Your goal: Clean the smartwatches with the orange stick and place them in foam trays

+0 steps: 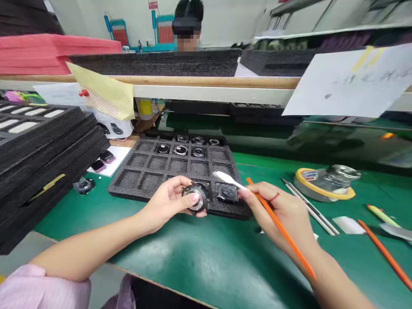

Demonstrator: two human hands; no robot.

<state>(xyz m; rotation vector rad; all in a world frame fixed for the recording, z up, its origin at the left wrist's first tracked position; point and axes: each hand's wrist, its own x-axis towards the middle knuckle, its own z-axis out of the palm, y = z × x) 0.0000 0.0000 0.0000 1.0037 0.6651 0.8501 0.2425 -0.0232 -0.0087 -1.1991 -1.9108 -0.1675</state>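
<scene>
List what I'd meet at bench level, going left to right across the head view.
Stack of black foam trays → left hand → round watch-like part in its fingers → white-tipped tool → right hand holding it → yellow tape roll → loose orange stick.

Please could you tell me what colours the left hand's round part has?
The round part is black and silver; see the head view.
</scene>
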